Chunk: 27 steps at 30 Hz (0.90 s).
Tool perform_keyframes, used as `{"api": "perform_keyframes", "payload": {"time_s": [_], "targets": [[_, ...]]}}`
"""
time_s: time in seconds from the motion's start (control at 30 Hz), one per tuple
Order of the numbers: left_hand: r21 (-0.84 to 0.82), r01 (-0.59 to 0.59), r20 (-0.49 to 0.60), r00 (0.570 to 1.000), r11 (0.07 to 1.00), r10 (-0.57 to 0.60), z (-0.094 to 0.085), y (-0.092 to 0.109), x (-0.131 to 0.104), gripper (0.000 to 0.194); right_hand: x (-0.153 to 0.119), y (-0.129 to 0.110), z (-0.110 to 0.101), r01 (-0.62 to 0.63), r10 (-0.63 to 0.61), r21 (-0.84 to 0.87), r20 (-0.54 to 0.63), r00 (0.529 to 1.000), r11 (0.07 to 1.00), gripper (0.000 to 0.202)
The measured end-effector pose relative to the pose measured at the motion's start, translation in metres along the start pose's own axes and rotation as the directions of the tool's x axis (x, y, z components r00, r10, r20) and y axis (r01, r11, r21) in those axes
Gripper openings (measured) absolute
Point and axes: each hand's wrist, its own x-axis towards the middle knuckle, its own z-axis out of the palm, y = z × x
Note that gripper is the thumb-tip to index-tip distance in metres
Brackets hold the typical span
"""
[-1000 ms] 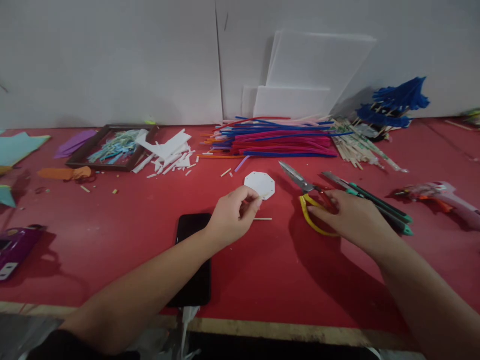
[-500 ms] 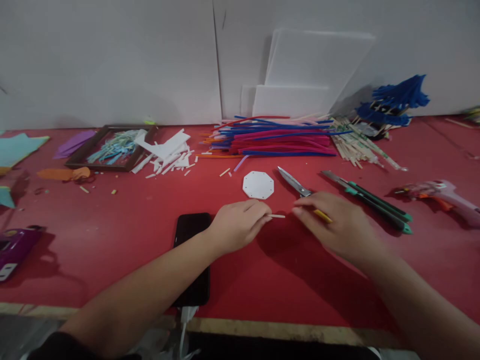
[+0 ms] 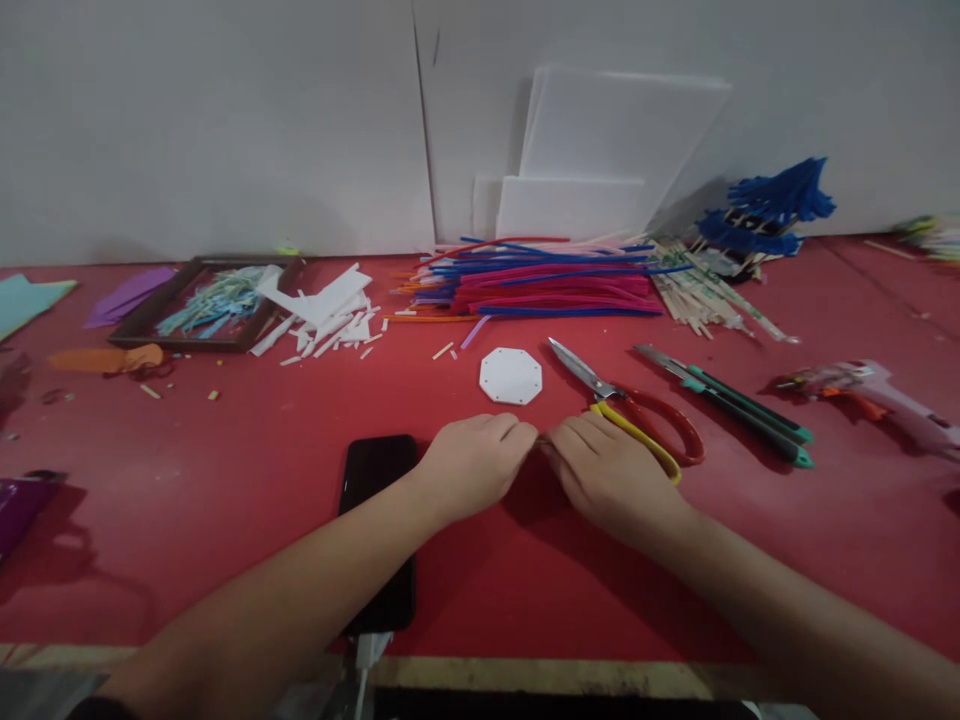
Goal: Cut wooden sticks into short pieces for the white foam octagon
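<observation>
I have the left forearm (image 3: pixel 300 575) slanting in from eight o'clock and the right forearm (image 3: pixel 795 590) from four. My left hand (image 3: pixel 480 460) aims toward two o'clock, my right hand (image 3: pixel 613 470) toward ten, knuckles up, fingers curled and pinched, with only a narrow gap between their fingertips.

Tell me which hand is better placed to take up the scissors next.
The right hand, probably: it is close beside the yellow handle of the scissors, while the left hand is farther off, by the phone. Both seem to pinch a thin stick.
</observation>
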Motion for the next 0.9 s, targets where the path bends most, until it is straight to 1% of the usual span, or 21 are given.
{"api": "perform_keyframes", "payload": {"time_s": [0.2,0.37,0.57,0.63,0.7,0.8,0.9], "targets": [[0.055,0.004,0.018,1.000,0.998,-0.006,-0.002,0.003,0.000,0.015,-0.002,-0.004,0.005,-0.038,0.038,-0.013,-0.012,0.999,0.999,0.029],[0.028,-0.026,-0.003,1.000,0.999,0.026,-0.002,0.003,-0.003,0.016,-0.004,-0.009,0.007,-0.081,0.081,0.003,-0.018,0.997,0.997,0.028],[0.009,-0.024,-0.022,0.999,1.000,0.024,0.001,0.005,-0.003,0.016,-0.005,-0.010,0.010,-0.154,0.154,0.034,0.009,0.988,0.987,0.025],[0.006,-0.036,-0.058,0.998,0.999,0.037,0.003,0.005,-0.002,0.017,-0.002,-0.008,0.009,-0.180,0.179,0.049,0.022,0.984,0.983,0.025],[-0.012,-0.037,-0.129,0.991,0.999,0.035,0.005,0.005,-0.001,0.018,0.001,-0.005,0.007,-0.202,0.200,0.062,0.036,0.979,0.977,0.026],[-0.062,-0.005,-0.223,0.975,0.998,-0.009,0.005,0.003,-0.001,0.022,0.003,-0.001,0.004,-0.218,0.214,0.082,0.059,0.975,0.972,0.028],[-0.079,0.032,-0.268,0.962,0.996,-0.052,0.003,0.001,-0.001,0.029,0.005,0.007,0.001,-0.236,0.228,0.107,0.087,0.970,0.966,0.029]]}}
